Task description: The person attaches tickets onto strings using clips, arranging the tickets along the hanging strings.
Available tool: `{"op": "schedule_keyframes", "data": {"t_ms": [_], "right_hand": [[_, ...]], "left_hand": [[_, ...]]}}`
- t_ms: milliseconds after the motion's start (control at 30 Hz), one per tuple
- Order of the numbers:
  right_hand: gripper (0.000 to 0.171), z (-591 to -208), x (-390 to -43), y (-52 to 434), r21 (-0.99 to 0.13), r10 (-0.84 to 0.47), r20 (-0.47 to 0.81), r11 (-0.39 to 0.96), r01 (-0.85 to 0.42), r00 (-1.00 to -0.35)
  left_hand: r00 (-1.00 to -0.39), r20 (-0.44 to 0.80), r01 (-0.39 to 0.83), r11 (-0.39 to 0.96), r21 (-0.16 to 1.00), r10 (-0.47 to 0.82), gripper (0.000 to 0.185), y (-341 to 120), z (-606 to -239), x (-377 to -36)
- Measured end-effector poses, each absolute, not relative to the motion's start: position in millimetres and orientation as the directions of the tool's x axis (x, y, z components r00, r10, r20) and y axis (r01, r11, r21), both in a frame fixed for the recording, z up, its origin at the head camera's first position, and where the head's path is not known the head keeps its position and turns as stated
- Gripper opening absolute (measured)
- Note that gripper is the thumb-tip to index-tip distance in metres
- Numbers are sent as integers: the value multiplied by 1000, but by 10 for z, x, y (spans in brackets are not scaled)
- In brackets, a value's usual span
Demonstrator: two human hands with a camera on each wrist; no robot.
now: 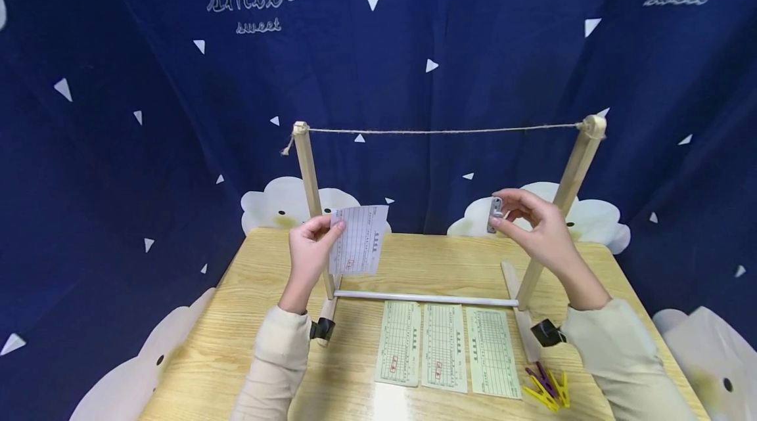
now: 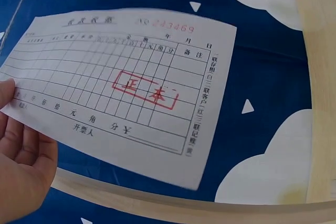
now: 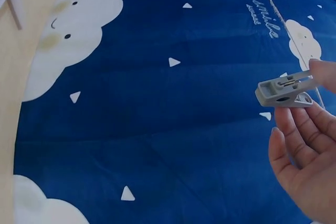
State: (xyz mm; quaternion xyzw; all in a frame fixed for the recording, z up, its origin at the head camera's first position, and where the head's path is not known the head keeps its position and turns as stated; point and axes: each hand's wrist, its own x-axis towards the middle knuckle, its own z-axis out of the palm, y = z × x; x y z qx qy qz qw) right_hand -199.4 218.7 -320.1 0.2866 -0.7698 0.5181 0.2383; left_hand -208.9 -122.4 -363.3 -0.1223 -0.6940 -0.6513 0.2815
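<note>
Hands raised above bench [image 1: 248, 316], forearms in cream sleeves angled up from the near edge. Left hand [image 1: 309, 251] lifted beside left post [image 1: 312, 211], thumb and fingers pinching slip [image 1: 358, 240] by its left edge; slip held upright, printed grid and red stamp facing the wrist view [image 2: 126, 87]. Right hand [image 1: 535, 227] lifted near right post [image 1: 562, 211], thumb and fingertips pinching grey peg [image 1: 495, 214] at its tail; peg upright in head view, its mouth free and pressed together in wrist view [image 3: 283, 92]. Slip and peg well apart, both below string [image 1: 443, 131] stretched between the post tops.

Wooden bench, pale grain. White bar [image 1: 426, 299] across the frame's foot. Black clips [image 1: 322, 329] at the frame's feet, one each side. Three green slips [image 1: 445, 355] flat in a row near the front edge, just touching side by side. Pile of yellow and purple pegs [image 1: 547, 389] beside them at right. Dark blue backdrop [image 1: 148, 112] behind, with white triangles, clouds and "smile sweet" lettering.
</note>
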Motion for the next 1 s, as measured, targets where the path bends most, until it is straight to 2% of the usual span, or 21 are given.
{"op": "schedule_keyframes", "data": {"t_ms": [500, 700, 833, 1000], "right_hand": [[34, -2887, -2075, 2012, -657, -222, 669, 267, -704, -709], [35, -2729, -2098, 1969, -628, -222, 713, 218, -747, -665], [35, -2638, -2111, 1946, -625, -224, 716, 218, -750, -661], [32, -2542, -2163, 1878, -653, -229, 688, 219, -725, -689]], "left_hand": [[-782, 596, 604, 11, 797, -182, 10, -1209, -3472, -2187], [-765, 619, 627, 12, 779, -177, 7, -1210, -3420, -2211], [-753, 634, 643, 12, 766, -176, 2, -1219, -3398, -2226], [-757, 621, 636, -10, 772, -201, 15, -1228, -3366, -2247]]}}
